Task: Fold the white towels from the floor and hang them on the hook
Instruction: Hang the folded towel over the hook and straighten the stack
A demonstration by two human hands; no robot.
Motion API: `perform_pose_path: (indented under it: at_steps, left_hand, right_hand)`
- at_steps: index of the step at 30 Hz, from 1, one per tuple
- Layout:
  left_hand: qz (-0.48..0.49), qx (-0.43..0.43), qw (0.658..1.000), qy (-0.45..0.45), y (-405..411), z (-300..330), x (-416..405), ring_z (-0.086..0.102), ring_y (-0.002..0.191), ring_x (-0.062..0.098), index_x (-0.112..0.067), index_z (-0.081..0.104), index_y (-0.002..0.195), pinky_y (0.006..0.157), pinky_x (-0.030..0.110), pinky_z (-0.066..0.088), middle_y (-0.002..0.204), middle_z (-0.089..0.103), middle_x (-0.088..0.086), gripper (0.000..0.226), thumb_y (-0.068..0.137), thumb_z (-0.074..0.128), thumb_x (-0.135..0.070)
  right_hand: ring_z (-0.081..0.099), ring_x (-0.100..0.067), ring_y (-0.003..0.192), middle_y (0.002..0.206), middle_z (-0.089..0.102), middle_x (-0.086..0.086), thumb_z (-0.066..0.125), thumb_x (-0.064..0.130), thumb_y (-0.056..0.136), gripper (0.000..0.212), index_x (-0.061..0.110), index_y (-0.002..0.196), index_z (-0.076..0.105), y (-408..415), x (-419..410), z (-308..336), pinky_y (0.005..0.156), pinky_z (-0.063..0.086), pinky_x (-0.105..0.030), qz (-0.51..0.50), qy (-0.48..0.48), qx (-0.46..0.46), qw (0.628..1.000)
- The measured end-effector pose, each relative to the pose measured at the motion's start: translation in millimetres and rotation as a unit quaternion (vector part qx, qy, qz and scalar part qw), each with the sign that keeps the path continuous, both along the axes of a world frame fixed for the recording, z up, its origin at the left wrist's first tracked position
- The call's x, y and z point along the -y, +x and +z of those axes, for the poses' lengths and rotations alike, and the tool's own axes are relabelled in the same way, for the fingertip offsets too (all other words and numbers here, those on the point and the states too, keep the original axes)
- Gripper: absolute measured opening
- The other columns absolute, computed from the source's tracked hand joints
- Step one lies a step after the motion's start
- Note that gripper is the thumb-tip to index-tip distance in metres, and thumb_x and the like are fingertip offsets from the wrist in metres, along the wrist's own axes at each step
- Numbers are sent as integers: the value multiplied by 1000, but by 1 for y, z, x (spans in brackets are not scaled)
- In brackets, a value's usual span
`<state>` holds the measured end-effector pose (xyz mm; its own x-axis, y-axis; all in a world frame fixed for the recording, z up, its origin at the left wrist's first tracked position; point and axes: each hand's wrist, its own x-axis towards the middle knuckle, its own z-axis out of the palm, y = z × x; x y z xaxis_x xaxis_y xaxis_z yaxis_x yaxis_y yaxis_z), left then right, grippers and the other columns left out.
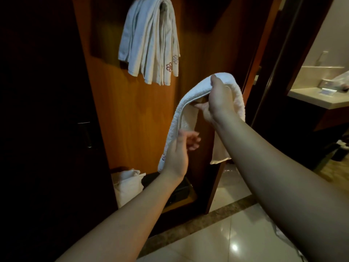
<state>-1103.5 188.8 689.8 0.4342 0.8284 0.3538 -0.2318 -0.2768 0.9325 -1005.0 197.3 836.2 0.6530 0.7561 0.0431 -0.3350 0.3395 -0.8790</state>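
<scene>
Right hand [220, 99]: raised, thumb on top and fingers beneath, gripping the fold of the white towel [190, 103]; held high, presumably so both halves hang free and even.
Left hand [178, 148]: fingers loosely spread, holding nothing, beside the towel's lower left length; probably placed to smooth or steady it.
Towel position: draped over the right hand, one half falling toward the left hand, the shorter half behind the right forearm.
Hung towels [151, 40]: folded, draped high on the wooden panel [132, 114], up and left of the hands; hook itself hidden.
Stage: folded, not yet hung.
</scene>
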Motion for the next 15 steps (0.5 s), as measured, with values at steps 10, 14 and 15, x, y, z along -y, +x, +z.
perform_pose_path:
  at_steps: [10,14,15]
  left_hand:
    - [38,12,992,-119,34,56,-26,56,85,12,-63,66,82,77,33,46,77,66,-21,61,67,17,-96]
    - [76,68,986,-133,23,69,-37,49,132,22,-35,49,143,113,44,39,140,59,-7,128,41,27,-109]
    - [78,84,983,-144,19,73,-41,52,127,21,-29,51,141,108,40,40,134,63,-11,141,29,27,-112]
  right_hand:
    - [50,-41,117,130,41,-12,61,26,99,63,17,151,27,-19,-3,13,92,50,-67,27,43,-99,994]
    - [57,-29,109,122,53,-7,62,30,97,40,21,130,40,-7,-1,11,86,57,-55,15,35,-59,998]
    - [58,-25,111,120,56,-5,61,35,97,44,18,133,43,-3,-2,9,91,56,-50,3,16,-23,1000]
